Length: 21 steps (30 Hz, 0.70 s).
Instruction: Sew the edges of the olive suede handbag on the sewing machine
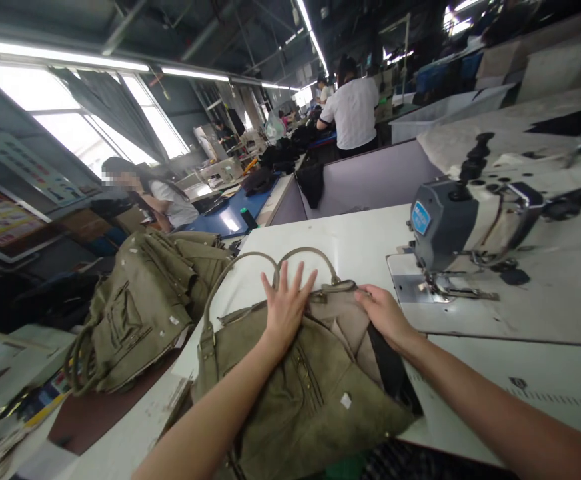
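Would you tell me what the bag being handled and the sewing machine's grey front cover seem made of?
Bag: possibly leather or suede-like fabric, matte, from its mottled, softly creased surface.
Front cover: perhaps plastic or painted metal, smooth, with crisp, rigid edges.

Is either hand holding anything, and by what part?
The right hand pinches the olive bag by its upper edge, at the end nearer the sewing machine. The left hand lies spread on the bag, no grip visible.

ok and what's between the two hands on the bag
In the head view, the top of the olive handbag lies between the left hand and the right hand: beige lining and one handle's end.
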{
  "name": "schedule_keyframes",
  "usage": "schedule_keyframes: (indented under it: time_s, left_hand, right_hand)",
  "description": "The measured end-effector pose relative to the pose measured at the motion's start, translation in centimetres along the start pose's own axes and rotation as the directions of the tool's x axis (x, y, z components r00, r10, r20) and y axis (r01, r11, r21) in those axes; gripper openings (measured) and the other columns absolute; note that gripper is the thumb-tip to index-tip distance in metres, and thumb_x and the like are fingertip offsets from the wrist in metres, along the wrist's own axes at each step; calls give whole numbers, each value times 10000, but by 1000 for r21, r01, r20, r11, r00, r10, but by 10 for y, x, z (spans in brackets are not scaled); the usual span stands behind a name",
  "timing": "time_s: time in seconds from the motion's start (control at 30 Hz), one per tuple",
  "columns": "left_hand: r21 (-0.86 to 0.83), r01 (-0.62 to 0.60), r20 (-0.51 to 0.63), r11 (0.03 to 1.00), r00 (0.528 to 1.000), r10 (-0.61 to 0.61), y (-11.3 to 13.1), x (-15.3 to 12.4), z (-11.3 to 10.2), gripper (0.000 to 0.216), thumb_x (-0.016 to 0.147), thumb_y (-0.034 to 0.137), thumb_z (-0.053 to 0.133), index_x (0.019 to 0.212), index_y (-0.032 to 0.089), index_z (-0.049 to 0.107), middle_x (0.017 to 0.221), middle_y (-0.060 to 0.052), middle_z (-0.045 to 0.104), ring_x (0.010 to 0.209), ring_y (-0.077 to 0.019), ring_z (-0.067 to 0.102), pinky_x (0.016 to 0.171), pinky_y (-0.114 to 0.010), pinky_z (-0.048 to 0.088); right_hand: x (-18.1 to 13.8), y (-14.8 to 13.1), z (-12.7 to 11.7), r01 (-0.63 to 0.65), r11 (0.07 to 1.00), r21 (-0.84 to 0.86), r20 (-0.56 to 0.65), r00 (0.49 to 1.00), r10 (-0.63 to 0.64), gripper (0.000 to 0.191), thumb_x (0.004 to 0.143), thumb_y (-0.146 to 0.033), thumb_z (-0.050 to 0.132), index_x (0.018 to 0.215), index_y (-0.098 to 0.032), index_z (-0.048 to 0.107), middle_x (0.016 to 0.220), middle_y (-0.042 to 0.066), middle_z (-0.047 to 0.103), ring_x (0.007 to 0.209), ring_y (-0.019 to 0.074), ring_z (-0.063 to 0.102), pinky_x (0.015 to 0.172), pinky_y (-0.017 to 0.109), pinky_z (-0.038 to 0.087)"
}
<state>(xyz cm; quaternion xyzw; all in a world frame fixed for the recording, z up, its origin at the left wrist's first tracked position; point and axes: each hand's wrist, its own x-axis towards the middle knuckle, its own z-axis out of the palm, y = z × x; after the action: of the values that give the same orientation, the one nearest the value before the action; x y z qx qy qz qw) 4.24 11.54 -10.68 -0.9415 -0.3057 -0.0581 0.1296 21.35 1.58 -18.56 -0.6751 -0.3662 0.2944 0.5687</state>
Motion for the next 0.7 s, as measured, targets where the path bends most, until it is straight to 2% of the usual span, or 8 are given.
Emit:
schedule_keyframes:
  time_s: [0.1, 0.2, 0.3, 0.37, 0.47, 0.57, 0.63, 0.7]
  left_hand:
    - [-392, -242, 85, 888, 951, 297, 1, 17, 21, 678, 884, 27, 333, 1503, 292, 253, 1538, -37, 323, 1439, -245, 252, 1200, -559, 135]
    - [-566, -250, 184, 786, 890, 416, -1, 41, 20, 640, 835, 35, 371, 1447, 223, 381, 1417, -38, 501, 1299, -165, 471, 1129, -340, 374]
    - [-566, -183, 209, 804, 912, 354, 16, 50, 22, 429, 941, 224, 397, 1359, 258, 489, 1356, -46, 548, 1253, -216, 514, 1104, -449, 396]
    - [-536, -121, 181, 835, 950, 254, 36, 48, 28, 418, 974, 393, 413, 1357, 241, 481, 1392, -105, 489, 1319, -283, 434, 1136, -596, 264]
    - [-459, -217, 40, 862, 964, 264, 59, 49, 37, 436, 984, 422, 422, 1382, 248, 456, 1527, -120, 296, 1448, -288, 193, 1177, -601, 2]
    - [-343, -617, -59, 708, 767, 639, 61, 64, 38, 416, 1015, 267, 330, 1418, 320, 418, 1566, -27, 251, 1458, -197, 176, 1210, -446, 38]
    - [-326, -736, 1, 593, 627, 779, 58, 75, 36, 453, 1016, 211, 284, 1443, 327, 379, 1542, -3, 311, 1407, -173, 287, 1180, -366, 163]
    - [-335, -703, 77, 627, 643, 762, 59, 83, 33, 452, 1021, 245, 298, 1467, 301, 336, 1473, -27, 413, 1305, -191, 406, 1113, -349, 268]
  right_hand:
    - [1, -5, -16, 82, 990, -114, -45, 995, -87, 274, 810, -276, 494, 1013, -141, 619, 1037, 131, 660, 1011, 292, 606, 923, 463, 466]
    - [-22, -24, -40, 266, 941, -208, 35, 964, -265, 335, 754, -180, 516, 1072, -161, 619, 1225, 121, 571, 1213, 286, 472, 1070, 467, 347]
    - [-59, -36, -55, 602, 748, -281, 399, 782, -479, 431, 698, -96, 472, 1103, -157, 605, 1202, 117, 564, 1171, 269, 482, 1074, 463, 351]
    - [-80, -35, -54, 712, 633, -303, 576, 666, -473, 381, 719, -81, 463, 1073, -130, 597, 1106, 134, 588, 1052, 279, 529, 1000, 486, 415]
    - [-94, -27, -40, 642, 640, -422, 567, 738, -366, 198, 815, -59, 435, 873, -135, 609, 884, 114, 611, 834, 265, 560, 812, 453, 495]
    - [-91, -29, -35, 531, 715, -454, 480, 822, -306, 176, 829, -35, 470, 788, -153, 594, 842, 78, 615, 787, 224, 579, 745, 350, 502]
    - [-89, -35, -43, 473, 798, -372, 510, 823, -250, 146, 810, -45, 539, 745, -163, 595, 815, 37, 614, 744, 176, 586, 678, 264, 489]
    - [-93, -39, -58, 429, 853, -296, 550, 807, -216, 175, 808, -55, 552, 680, -167, 593, 757, 13, 601, 682, 147, 581, 606, 228, 470]
